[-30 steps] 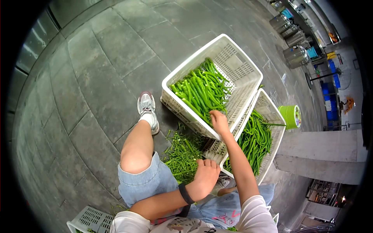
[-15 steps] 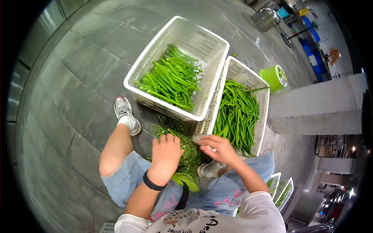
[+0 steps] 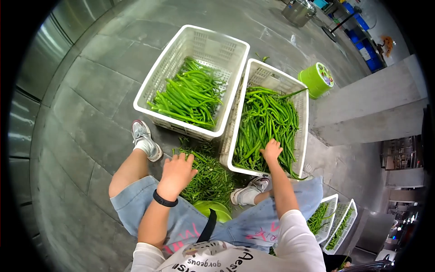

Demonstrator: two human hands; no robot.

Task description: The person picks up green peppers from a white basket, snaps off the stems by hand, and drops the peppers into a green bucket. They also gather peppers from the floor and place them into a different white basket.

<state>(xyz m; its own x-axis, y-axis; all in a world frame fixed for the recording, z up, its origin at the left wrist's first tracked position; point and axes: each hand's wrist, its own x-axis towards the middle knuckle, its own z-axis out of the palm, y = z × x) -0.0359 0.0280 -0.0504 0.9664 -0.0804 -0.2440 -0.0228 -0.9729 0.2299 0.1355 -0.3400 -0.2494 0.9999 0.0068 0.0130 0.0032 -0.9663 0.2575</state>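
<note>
Long green peppers (image 3: 267, 118) fill much of the right white crate (image 3: 305, 136), and my right hand (image 3: 272, 150) reaches down onto them near the crate's front side. Its fingers curl downward, and what they hold, if anything, is hidden. Fewer green peppers (image 3: 190, 93) lie in the left white crate (image 3: 147, 90). My left hand (image 3: 178, 171), palm down with fingers somewhat apart and nothing visible in it, is over the left edge of a pile of small green stems and scraps (image 3: 206, 179) on the floor between my feet.
Behind the right crate stands a green tub (image 3: 316, 80). A green round object (image 3: 213, 209) is between my legs. Two more white crates (image 3: 333, 222) with green vegetables sit at lower right. A metal pot (image 3: 299, 12) is at the top, beyond the grey floor (image 3: 104, 86).
My right hand has moved from above the scrap pile to the peppers in the right crate. My left hand has shifted slightly left. The view has shifted a little, too.
</note>
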